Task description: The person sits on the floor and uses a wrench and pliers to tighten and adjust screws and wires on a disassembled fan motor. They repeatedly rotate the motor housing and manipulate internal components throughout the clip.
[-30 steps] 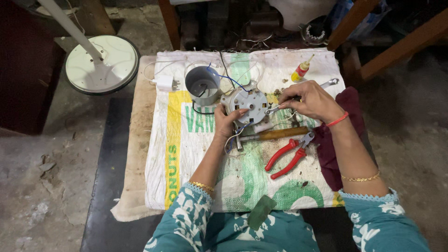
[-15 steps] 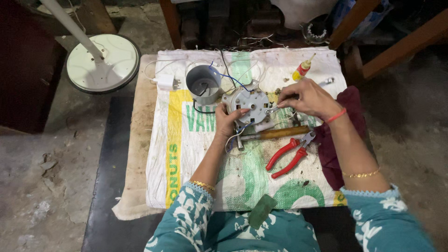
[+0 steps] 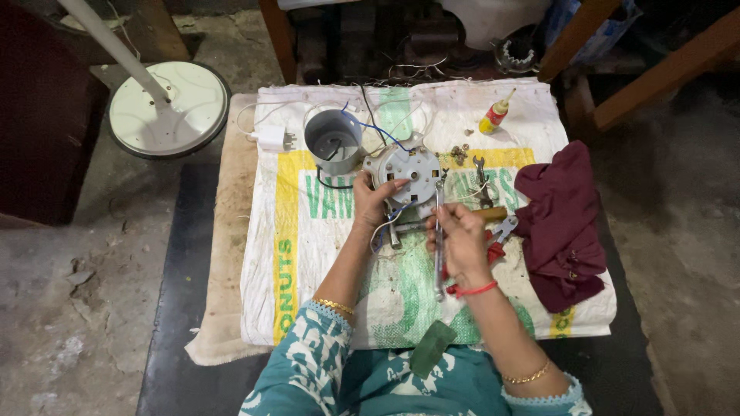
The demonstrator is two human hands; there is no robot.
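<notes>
A round grey fan motor [image 3: 414,171] with blue and black wires lies on a printed white sack [image 3: 324,262]. My left hand [image 3: 374,202] grips the motor's near left edge. In front of the motor, my right hand [image 3: 462,243] holds a long thin metal spanner [image 3: 438,266]. The spanner stands nearly upright in the picture, with its far tip at the motor's right side. Red-handled pliers [image 3: 502,231] and a wooden tool handle [image 3: 493,213] lie partly hidden behind my right hand.
On the sack are a grey cup-shaped cover [image 3: 333,140], a white plug [image 3: 272,139], a small yellow and red bottle [image 3: 496,115], loose nuts [image 3: 461,154], a small spanner [image 3: 479,169] and a maroon cloth [image 3: 561,223]. A white fan base [image 3: 168,108] stands at the left.
My right hand has come back from the motor's right side toward me and now holds the long spanner. My left hand stays on the motor.
</notes>
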